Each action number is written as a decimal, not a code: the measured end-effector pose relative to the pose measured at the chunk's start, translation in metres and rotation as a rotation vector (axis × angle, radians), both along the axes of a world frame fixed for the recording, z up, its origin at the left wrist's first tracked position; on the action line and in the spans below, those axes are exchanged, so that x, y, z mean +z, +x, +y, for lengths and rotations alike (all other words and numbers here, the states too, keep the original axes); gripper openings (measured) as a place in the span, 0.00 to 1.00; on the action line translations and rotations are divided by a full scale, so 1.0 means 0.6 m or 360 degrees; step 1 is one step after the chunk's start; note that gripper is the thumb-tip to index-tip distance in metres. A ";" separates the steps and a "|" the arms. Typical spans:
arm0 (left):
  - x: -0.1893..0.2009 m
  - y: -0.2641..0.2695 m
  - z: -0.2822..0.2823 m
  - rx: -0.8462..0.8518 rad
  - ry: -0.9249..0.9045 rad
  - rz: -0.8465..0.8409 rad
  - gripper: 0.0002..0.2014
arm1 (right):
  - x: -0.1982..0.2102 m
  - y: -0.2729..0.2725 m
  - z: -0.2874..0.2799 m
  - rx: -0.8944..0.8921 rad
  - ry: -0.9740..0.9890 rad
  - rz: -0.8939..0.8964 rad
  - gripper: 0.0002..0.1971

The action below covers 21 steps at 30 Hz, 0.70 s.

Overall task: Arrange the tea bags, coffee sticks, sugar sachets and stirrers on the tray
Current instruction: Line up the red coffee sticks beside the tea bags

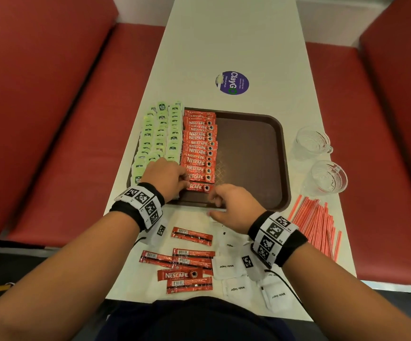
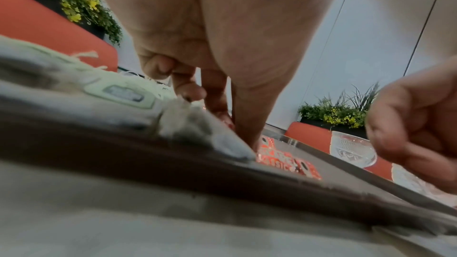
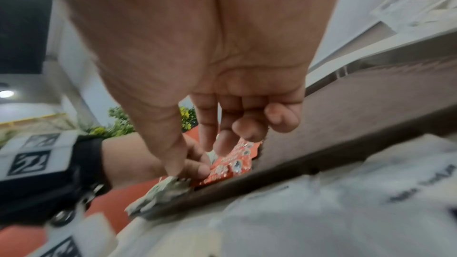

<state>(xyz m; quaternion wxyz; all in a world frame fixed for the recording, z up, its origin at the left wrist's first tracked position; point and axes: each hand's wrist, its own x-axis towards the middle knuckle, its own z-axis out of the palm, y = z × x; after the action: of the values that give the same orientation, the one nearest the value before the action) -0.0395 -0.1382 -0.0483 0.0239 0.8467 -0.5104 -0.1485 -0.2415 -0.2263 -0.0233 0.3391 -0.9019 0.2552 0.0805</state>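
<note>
While the left hand (image 1: 166,177) rests its fingers (image 2: 243,124) on the left end of the nearest coffee stick (image 1: 198,187) in the tray (image 1: 261,153), that stick lies crosswise, its long axis running left to right, as the front of a red overlapping column beside the green tea bags (image 1: 159,139). The left fingers seem to press or pinch its end; I cannot tell which. The right hand (image 1: 234,205) hovers just beside the stick's right end, over the tray's near rim, fingers (image 3: 249,130) loosely curled and holding nothing that I can see.

The loose coffee sticks (image 1: 189,262) wait on the counter (image 1: 236,40) behind both wrists, lying crosswise too, so the next one probably needs no turning; either hand must draw back toward the body to reach them. White sugar sachets (image 1: 236,276) lie just right of them, under the right wrist. The stirrers (image 1: 315,225) fan out to the right, near two glass cups (image 1: 320,158). The tray's right half is bare.
</note>
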 end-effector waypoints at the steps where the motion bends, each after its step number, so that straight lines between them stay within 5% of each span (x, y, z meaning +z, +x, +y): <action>1: -0.001 0.000 -0.003 -0.0006 -0.0009 -0.0042 0.07 | 0.001 0.000 0.006 0.0076 -0.0014 0.0025 0.15; 14: 0.000 -0.021 -0.037 -0.0203 0.0085 -0.0121 0.07 | -0.006 0.032 0.071 0.0615 -0.0265 0.0336 0.21; 21: -0.001 -0.021 -0.034 -0.0178 0.0053 -0.0122 0.07 | -0.018 0.041 0.087 0.0713 -0.0451 0.0436 0.14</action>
<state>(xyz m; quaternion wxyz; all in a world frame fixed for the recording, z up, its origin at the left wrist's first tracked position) -0.0522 -0.1586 -0.0489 -0.0181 0.8222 -0.5549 -0.1255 -0.2172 -0.1741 -0.0344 0.1462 -0.9548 0.1020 0.2378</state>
